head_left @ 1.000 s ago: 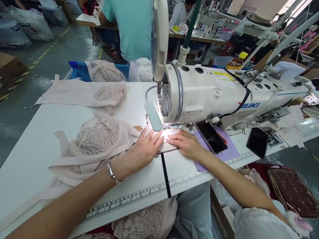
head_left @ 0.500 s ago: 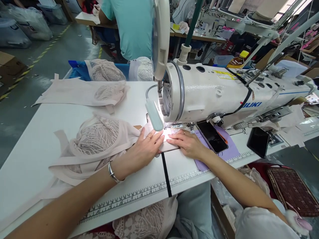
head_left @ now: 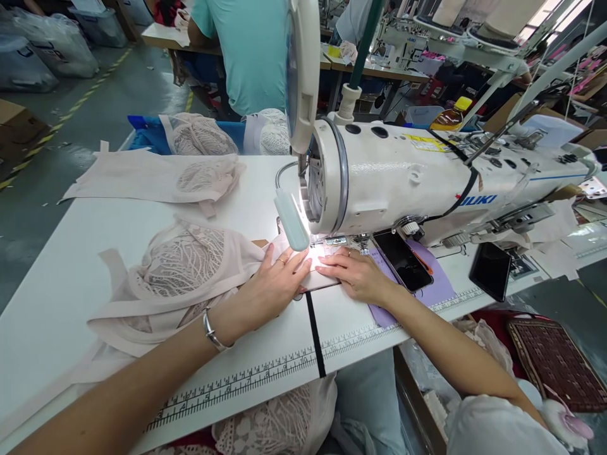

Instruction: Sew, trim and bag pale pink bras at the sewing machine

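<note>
Under the lit needle area of the white sewing machine (head_left: 379,177), both hands press on pale pink fabric. My left hand (head_left: 275,284) lies flat with fingers stretched out, on the end of a pale pink lace bra (head_left: 190,259) that spreads leftward over the table. My right hand (head_left: 358,273) rests palm down just right of the needle, its fingers extended toward the left fingertips. A small lamp (head_left: 291,220) hangs above the left fingers and partly hides the needle. Bright glare washes out the cloth between the hands.
A second pale bra piece (head_left: 156,177) lies farther back on the white table (head_left: 256,385), which has a printed ruler along its front edge. Right of my right hand are a phone (head_left: 402,259) on purple paper (head_left: 441,284) and a dark tablet-like object (head_left: 490,270). A person (head_left: 256,50) sits beyond.
The bra on the left has shifted very slightly left. Both hands stay in nearly the same place beside the needle; the whole view has moved a little.
</note>
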The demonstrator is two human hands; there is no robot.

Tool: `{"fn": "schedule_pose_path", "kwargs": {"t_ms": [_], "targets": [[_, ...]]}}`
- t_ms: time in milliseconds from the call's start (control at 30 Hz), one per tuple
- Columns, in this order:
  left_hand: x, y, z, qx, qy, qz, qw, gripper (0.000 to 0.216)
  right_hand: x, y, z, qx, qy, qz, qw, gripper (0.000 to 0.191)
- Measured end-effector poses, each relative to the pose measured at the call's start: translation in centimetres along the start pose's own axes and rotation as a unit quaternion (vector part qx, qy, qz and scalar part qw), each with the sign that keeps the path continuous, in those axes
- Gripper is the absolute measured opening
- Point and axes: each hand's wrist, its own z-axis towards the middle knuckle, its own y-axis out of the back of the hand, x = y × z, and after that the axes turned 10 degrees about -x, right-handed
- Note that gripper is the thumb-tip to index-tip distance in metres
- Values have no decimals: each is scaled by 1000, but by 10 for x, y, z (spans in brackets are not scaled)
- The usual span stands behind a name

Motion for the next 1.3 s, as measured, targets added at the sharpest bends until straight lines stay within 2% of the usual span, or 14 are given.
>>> {"fn": "schedule_pose_path", "kwargs": {"t_ms": [367,867,1033,1200,1300], "targets": [[6,1,3,-11,12,-49,999,38,3,-2,5,14,-43,-3,999,46],[19,-3,14,-7,43,-114,993,27,9,0,17,100,-117,-58,986,54],[19,0,22,-2,61,-108,992,25,7,-5,17,102,-116,-67,986,61],[19,3,28,0,71,-100,992,23,6,-9,17,107,-91,-70,988,59],[19,4,31,23,83,-98,991,23,7,-9,18,107,-84,-72,988,58]]}}
